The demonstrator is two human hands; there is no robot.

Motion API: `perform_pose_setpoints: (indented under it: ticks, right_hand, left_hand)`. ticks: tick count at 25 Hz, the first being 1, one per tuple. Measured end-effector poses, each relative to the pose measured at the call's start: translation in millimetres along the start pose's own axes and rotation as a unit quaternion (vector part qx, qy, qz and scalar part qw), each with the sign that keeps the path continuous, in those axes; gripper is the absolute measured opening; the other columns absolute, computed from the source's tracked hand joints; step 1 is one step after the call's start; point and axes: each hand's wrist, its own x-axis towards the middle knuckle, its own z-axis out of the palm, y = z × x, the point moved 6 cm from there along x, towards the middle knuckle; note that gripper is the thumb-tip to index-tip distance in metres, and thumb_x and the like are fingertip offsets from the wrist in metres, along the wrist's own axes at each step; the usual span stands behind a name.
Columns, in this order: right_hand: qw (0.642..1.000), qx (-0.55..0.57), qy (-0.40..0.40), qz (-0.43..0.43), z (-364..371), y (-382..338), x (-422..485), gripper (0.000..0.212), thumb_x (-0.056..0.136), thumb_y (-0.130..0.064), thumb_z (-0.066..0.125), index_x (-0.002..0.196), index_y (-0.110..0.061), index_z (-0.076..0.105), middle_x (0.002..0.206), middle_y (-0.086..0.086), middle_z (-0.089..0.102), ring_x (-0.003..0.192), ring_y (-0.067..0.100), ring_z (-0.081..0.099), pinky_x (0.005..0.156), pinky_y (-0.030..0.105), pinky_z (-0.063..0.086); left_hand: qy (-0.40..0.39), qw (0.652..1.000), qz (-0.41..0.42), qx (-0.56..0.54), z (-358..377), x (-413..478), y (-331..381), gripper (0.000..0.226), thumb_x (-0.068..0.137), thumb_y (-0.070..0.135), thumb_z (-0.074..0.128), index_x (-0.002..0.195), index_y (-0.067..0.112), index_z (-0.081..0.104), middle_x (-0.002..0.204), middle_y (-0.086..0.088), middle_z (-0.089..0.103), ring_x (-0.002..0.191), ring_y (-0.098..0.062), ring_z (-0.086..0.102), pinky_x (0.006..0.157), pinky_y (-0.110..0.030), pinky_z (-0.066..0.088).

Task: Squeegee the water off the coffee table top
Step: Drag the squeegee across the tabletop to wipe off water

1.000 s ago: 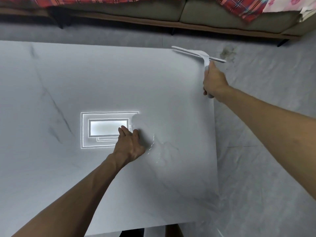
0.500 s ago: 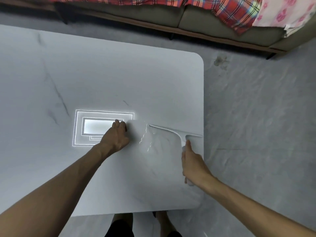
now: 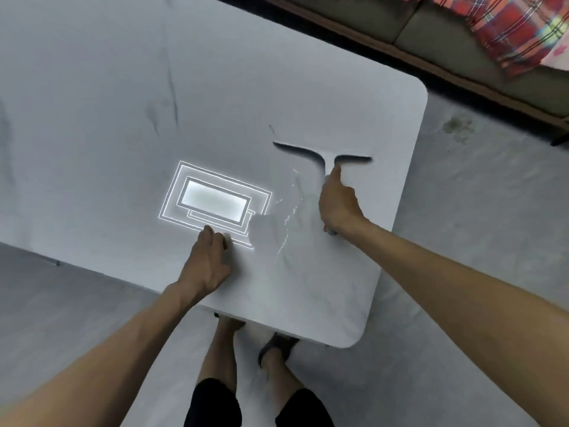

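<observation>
A white marble-look coffee table top [image 3: 123, 87] fills the upper left of the view. My right hand [image 3: 337, 203] grips the handle of a white squeegee [image 3: 320, 155], whose blade lies across the table near its right edge. A film of water with thin glinting streaks [image 3: 288, 220] spreads on the top between my two hands. My left hand [image 3: 209, 260] rests on the table near its front edge, fingers bent, holding nothing. A bright rectangular reflection of a ceiling light [image 3: 212, 200] shows just beyond that hand.
A sofa [image 3: 462, 47] with a red plaid cloth [image 3: 511, 29] runs along the top right. Grey floor [image 3: 477, 226] lies right of the table, with a dark stain [image 3: 457, 129] on it. My legs and feet [image 3: 277, 349] stand at the table's near corner.
The squeegee came from the table's far right corner down to the wet patch, and now sits slightly farther out again. The view has tilted; my left hand stays on the table.
</observation>
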Motion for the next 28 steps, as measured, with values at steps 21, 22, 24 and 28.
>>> perform_pose_setpoints:
  ticks: [21,22,24,28]
  right_hand:
    - [0.895,-0.308,-0.051,-0.317,35,19,-23,0.043,0.103,-0.043,0.023,0.145,-0.047,0.020,0.091,-0.001,0.062,0.080,0.030,0.061,0.064,0.035,0.040]
    - [0.902,-0.308,-0.042,-0.299,24,40,-24,0.043,0.102,-0.044,0.022,0.145,-0.048,0.019,0.090,-0.002,0.062,0.078,0.028,0.061,0.063,0.034,0.038]
    - [0.909,-0.314,-0.027,-0.271,3,79,-31,0.045,0.102,-0.045,0.024,0.146,-0.047,0.021,0.088,-0.003,0.063,0.075,0.025,0.062,0.059,0.032,0.037]
    - [0.915,-0.319,0.011,-0.247,-38,146,-49,0.045,0.101,-0.041,0.033,0.146,-0.043,0.029,0.085,-0.001,0.068,0.063,0.020,0.059,0.051,0.028,0.036]
  left_hand:
    - [0.074,0.996,-0.025,-0.050,13,-24,-31,0.029,0.065,-0.005,0.051,0.079,0.018,0.041,0.094,-0.001,0.042,0.073,-0.021,0.044,0.056,-0.026,0.030]
    - [0.055,0.998,-0.002,-0.023,18,-22,-22,0.027,0.065,-0.004,0.053,0.080,0.016,0.043,0.097,-0.004,0.041,0.080,-0.023,0.044,0.062,-0.028,0.033]
    - [0.026,0.999,0.018,0.004,29,-20,-7,0.025,0.066,-0.003,0.056,0.087,0.010,0.049,0.103,-0.009,0.041,0.090,-0.027,0.043,0.073,-0.033,0.038]
    - [-0.024,0.999,0.009,0.043,40,-20,14,0.030,0.072,0.000,0.055,0.102,0.001,0.053,0.113,-0.017,0.039,0.100,-0.031,0.041,0.083,-0.037,0.042]
